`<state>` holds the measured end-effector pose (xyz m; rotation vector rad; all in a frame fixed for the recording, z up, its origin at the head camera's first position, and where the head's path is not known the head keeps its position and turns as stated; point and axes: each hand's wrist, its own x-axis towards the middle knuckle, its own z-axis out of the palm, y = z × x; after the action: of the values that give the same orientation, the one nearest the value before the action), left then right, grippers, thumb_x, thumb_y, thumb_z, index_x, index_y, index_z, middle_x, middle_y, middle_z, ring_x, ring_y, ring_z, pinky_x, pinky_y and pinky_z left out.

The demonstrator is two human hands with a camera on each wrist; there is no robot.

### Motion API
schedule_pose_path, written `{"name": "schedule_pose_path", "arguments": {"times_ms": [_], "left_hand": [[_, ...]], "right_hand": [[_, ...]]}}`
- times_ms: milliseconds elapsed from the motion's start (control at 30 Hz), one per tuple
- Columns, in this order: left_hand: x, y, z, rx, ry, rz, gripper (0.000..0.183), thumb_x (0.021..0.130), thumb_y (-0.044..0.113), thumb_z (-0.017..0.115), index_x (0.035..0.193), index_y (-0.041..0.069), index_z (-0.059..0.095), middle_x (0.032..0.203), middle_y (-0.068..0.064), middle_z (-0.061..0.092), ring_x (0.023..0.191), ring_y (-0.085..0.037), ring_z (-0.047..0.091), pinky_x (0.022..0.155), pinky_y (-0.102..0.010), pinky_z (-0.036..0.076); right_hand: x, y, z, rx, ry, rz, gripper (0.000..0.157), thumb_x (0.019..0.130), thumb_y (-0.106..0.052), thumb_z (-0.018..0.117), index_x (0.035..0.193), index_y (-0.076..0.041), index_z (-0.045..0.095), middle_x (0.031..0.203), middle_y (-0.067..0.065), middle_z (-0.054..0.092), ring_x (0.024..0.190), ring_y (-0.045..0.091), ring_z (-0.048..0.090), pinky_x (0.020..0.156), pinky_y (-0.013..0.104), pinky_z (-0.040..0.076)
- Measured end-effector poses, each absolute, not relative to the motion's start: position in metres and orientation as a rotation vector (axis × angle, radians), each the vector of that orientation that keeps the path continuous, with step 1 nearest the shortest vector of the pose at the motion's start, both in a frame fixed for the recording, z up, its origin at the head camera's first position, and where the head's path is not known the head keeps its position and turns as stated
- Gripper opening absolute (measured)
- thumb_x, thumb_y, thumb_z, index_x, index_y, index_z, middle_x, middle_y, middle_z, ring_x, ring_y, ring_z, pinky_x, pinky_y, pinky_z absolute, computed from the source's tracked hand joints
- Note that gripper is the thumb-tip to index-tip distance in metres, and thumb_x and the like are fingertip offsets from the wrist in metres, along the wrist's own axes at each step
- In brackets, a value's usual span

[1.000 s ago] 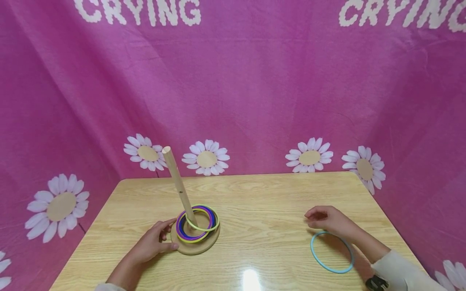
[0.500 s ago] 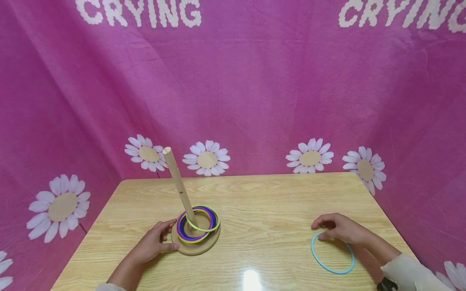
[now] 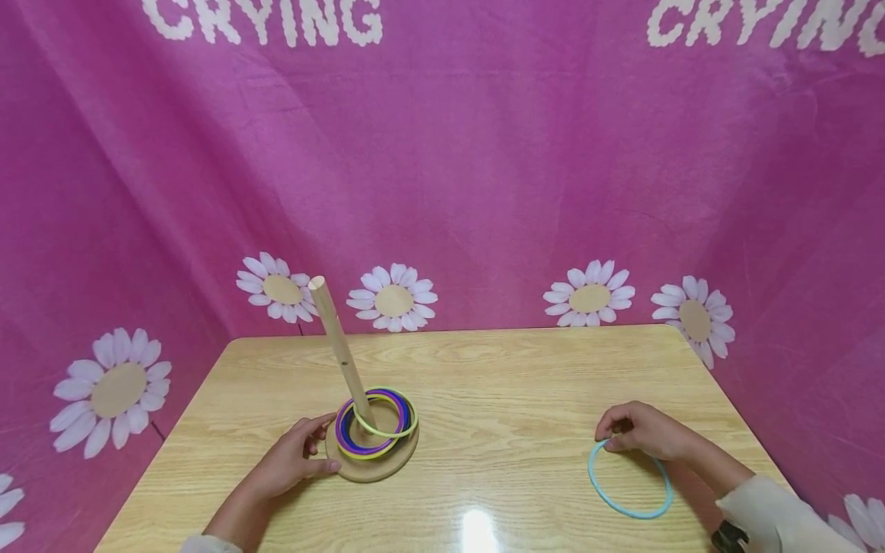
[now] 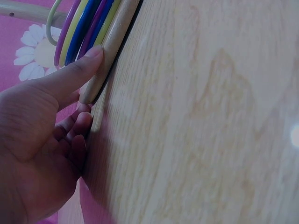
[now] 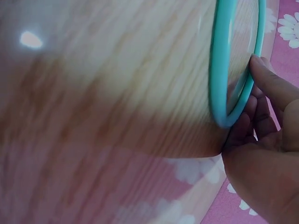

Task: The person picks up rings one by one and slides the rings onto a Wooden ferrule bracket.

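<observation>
On the left of the table stands a wooden ring-toss stand with a tall peg. Purple, blue and yellow rings lie stacked round the peg, a pale yellow-green one askew on top. My left hand holds the rim of the round base; in the left wrist view its thumb presses the upper face and the fingers curl at the edge. On the right, my right hand pinches the far edge of a light blue ring. That ring looks slightly tilted in the right wrist view.
The wood-grain table has rounded back corners, and a light glares off its front. A pink cloth with daisies and white lettering hangs behind and on both sides. A black object shows below the right sleeve.
My right hand has moved slightly right and toward me, its thumb and fingers closing on the light blue ring's far edge. The left hand and the stand have kept their place.
</observation>
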<state>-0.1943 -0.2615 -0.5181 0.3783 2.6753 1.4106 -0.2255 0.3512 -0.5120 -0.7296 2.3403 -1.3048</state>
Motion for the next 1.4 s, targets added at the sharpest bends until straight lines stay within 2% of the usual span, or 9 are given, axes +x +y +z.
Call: {"name": "schedule_pose_path", "arguments": {"times_ms": [233, 700, 1067, 1400], "left_hand": [[-0.194, -0.261, -0.518, 0.387, 2.676, 1.404, 0.084, 0.075, 0.010, 0.092, 0.146, -0.008, 0.050, 0.106, -0.011, 0.053, 0.083, -0.014, 0.047, 0.073, -0.023, 0.042], [-0.196, -0.264, -0.519, 0.450, 2.692, 1.420, 0.082, 0.076, 0.010, 0.092, 0.145, -0.007, 0.052, 0.105, -0.010, 0.054, 0.082, -0.013, 0.046, 0.070, -0.022, 0.041], [-0.194, -0.262, -0.519, 0.398, 2.679, 1.415, 0.083, 0.075, 0.011, 0.092, 0.146, -0.007, 0.052, 0.105, -0.010, 0.053, 0.082, -0.015, 0.046, 0.071, -0.023, 0.041], [-0.195, -0.263, -0.521, 0.442, 2.696, 1.422, 0.081, 0.076, 0.010, 0.092, 0.145, -0.006, 0.053, 0.104, -0.009, 0.054, 0.081, -0.013, 0.045, 0.070, -0.023, 0.040]], "right_hand": [[-0.228, 0.347, -0.511, -0.679, 2.378, -1.277, 0.005, 0.093, -0.005, 0.075, 0.097, -0.002, 0.075, 0.088, 0.006, 0.070, 0.077, 0.006, 0.056, 0.068, 0.023, 0.049], [-0.230, 0.324, -0.501, -0.622, 2.472, -1.285, 0.006, 0.091, -0.007, 0.077, 0.095, -0.002, 0.077, 0.087, 0.006, 0.073, 0.076, 0.005, 0.057, 0.066, 0.021, 0.049], [-0.245, 0.272, -0.491, -0.633, 2.526, -1.305, 0.005, 0.092, -0.001, 0.073, 0.096, 0.001, 0.076, 0.085, 0.010, 0.074, 0.073, 0.009, 0.062, 0.065, 0.022, 0.051], [-0.261, 0.212, -0.459, -0.648, 2.589, -1.331, 0.007, 0.091, -0.006, 0.077, 0.094, -0.001, 0.077, 0.083, 0.003, 0.073, 0.073, 0.011, 0.057, 0.064, 0.024, 0.048]]}}
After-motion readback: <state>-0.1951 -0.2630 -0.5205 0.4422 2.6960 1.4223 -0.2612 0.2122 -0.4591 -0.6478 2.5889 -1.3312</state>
